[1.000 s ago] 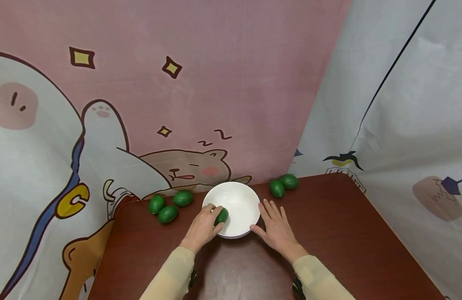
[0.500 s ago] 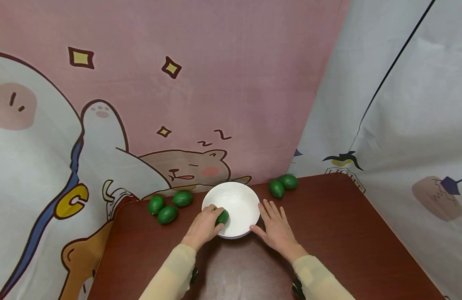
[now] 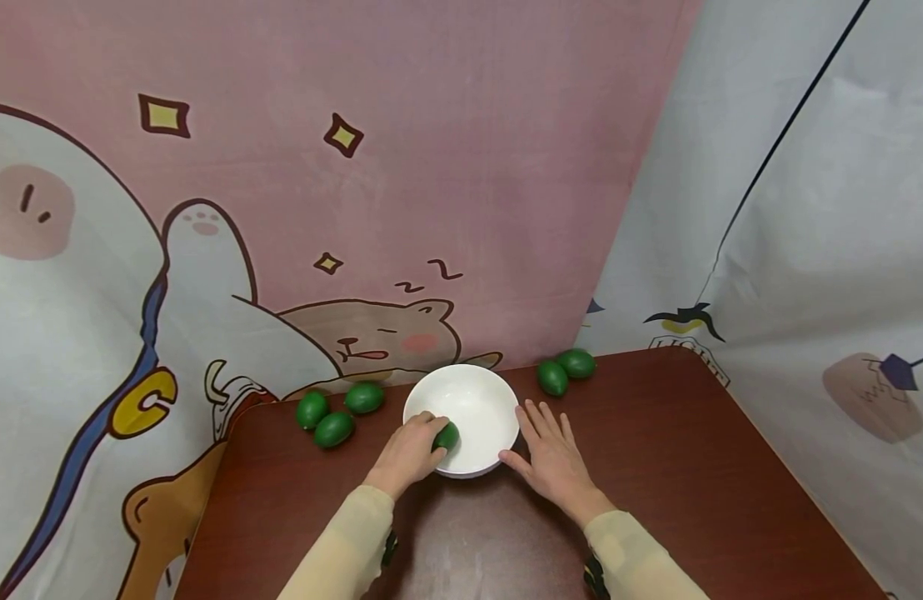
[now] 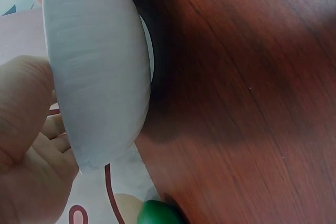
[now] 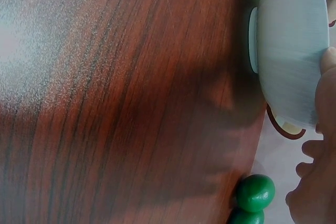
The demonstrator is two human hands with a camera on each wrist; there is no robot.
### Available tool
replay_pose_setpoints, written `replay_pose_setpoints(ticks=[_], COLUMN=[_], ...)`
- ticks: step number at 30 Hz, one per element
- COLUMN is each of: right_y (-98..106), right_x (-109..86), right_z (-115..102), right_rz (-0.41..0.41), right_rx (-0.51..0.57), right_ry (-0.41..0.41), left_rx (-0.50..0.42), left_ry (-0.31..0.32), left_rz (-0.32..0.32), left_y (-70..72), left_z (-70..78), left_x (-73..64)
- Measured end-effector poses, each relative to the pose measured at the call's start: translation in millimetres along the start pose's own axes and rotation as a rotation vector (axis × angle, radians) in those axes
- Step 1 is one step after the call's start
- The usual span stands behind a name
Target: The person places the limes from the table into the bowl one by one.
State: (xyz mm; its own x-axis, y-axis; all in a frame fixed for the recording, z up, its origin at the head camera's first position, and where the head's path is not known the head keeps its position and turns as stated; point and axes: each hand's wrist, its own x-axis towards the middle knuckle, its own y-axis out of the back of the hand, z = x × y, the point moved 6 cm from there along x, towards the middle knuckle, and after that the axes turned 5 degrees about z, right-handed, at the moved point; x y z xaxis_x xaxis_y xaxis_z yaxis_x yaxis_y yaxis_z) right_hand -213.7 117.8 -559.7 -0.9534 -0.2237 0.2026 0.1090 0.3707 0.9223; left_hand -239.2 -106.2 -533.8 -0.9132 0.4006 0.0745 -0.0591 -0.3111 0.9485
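Note:
A white bowl [image 3: 486,408] stands upright on the table, toward its back edge. Inside its left part my left hand [image 3: 406,454] grips a green lime [image 3: 448,437], fingers on top and thumb on the near side. From the left wrist view, the same hand [image 4: 31,145] reaches over the rim of the bowl [image 4: 100,77], which hides the lime. My right hand [image 3: 555,462] lies along the right side of the bowl with fingers spread and straight, thumb at the rim. The right wrist view shows that thumb by the bowl's [image 5: 294,45] edge.
Three more limes [image 3: 334,429] lie on the brown wooden table [image 3: 469,550] left of the bowl. Two limes [image 3: 553,377] touch each other at the back right. A printed cloth [image 3: 469,208] hangs right behind the table's back edge.
My left hand and the lime in it have shifted very slightly right and toward me within the bowl. My right hand and the bowl have stayed in place.

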Motion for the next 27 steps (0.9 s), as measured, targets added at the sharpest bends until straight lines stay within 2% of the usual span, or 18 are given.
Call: replay_pose_setpoints(ticks=[8,16,27], right_y=[0.0,0.5,0.7], right_x=[-0.2,0.0,-0.9], right_z=[0.0,-0.3,-1.5], right_rz=[0.006,0.001,-0.011], right_rx=[0.004,0.0,0.005], right_ry=[0.003,0.002,0.003], left_rx=[-0.011,0.012,0.004], left_ry=[0.021,0.0,0.006], left_rz=[-0.034,-0.028,-0.029], left_y=[-1.9,-2.6,-2.3], left_z=[-0.2,1.0,1.8], left_x=[1.4,3.0,3.2])
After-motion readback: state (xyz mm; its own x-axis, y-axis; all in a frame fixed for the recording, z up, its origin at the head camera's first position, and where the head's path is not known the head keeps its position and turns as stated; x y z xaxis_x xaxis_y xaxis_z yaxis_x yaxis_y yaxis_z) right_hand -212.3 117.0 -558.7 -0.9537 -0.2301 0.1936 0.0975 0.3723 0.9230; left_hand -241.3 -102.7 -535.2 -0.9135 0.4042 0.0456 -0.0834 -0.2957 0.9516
